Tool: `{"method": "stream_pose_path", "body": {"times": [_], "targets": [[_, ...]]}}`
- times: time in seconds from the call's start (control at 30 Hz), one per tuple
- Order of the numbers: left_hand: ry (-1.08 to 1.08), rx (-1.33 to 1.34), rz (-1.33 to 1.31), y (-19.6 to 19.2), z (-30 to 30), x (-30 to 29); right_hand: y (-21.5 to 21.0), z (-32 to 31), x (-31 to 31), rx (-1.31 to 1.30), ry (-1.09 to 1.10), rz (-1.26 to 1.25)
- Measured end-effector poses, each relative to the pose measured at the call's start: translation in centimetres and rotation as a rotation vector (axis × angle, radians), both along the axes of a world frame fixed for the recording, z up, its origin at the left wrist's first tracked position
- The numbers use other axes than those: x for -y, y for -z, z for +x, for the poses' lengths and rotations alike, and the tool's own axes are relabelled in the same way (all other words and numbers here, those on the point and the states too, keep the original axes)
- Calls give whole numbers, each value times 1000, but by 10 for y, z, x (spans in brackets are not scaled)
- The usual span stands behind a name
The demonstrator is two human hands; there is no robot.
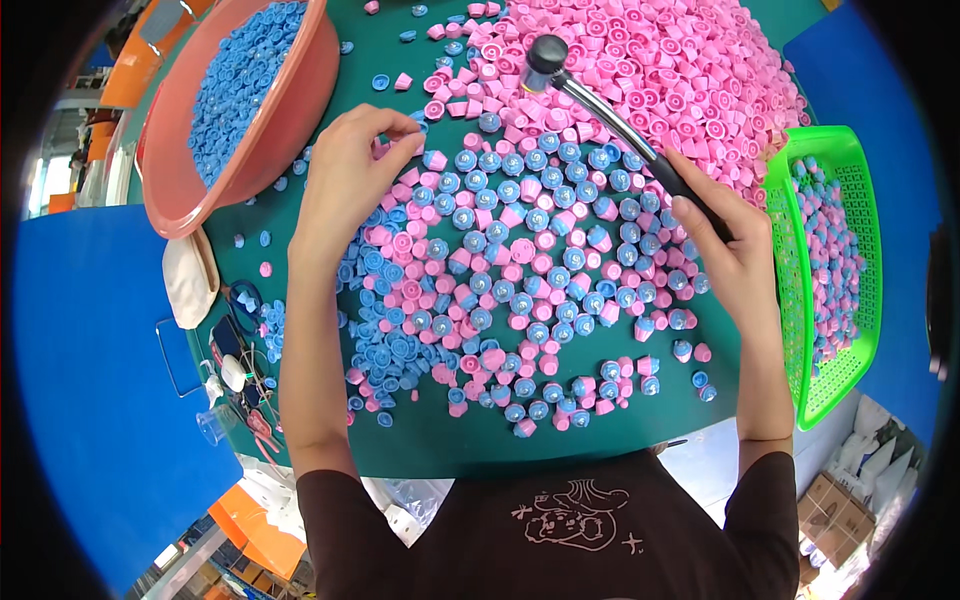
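My right hand point(725, 250) grips the black handle of a small mallet point(600, 105) whose shaft slants up-left, its dark round head point(545, 55) hovering over a big heap of pink caps point(650, 70). My left hand point(350, 180) pinches a small piece with its fingertips near the left edge of a spread of pink caps fitted with blue inserts point(530, 270) on the green table point(450, 440). Loose blue inserts point(390, 345) lie below my left hand.
A salmon-pink basin point(170, 190) full of blue inserts stands at the upper left. A green mesh basket point(800, 330) with assembled caps stands at the right. Small tools, a pouch and a clear cup point(213, 425) sit at the table's left edge. Cardboard boxes lie on the floor, lower right.
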State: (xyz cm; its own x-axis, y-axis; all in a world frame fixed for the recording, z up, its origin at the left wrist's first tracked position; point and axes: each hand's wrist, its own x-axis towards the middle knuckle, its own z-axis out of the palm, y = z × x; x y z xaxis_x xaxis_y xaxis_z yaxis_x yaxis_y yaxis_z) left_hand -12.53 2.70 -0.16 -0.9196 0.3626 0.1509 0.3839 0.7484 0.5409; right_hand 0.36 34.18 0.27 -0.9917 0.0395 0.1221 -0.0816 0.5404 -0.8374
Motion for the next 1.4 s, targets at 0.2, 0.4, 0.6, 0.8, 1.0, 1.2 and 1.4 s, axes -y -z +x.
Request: {"method": "stream_pose_path", "body": {"times": [0.2,0.4,0.6,0.8,1.0,1.2,1.4], "targets": [[10,-79,47,-12,46,21,7,62,-25,43,245,-124],[-121,-1,103,-8,142,39,34,162,-61,91,569,-106],[-239,60,246,6,221,51,67,223,-83,14,630,324],[-283,167,484,33,258,44,59,219,-71,-152,692,542],[-295,206,465,36,284,36,39,233,-35,-146,417,283],[-245,206,474,28,291,25,53,229,-33,-27,246,241],[-151,185,427,21,287,1,40,187,-38,-11,129,35]]}}
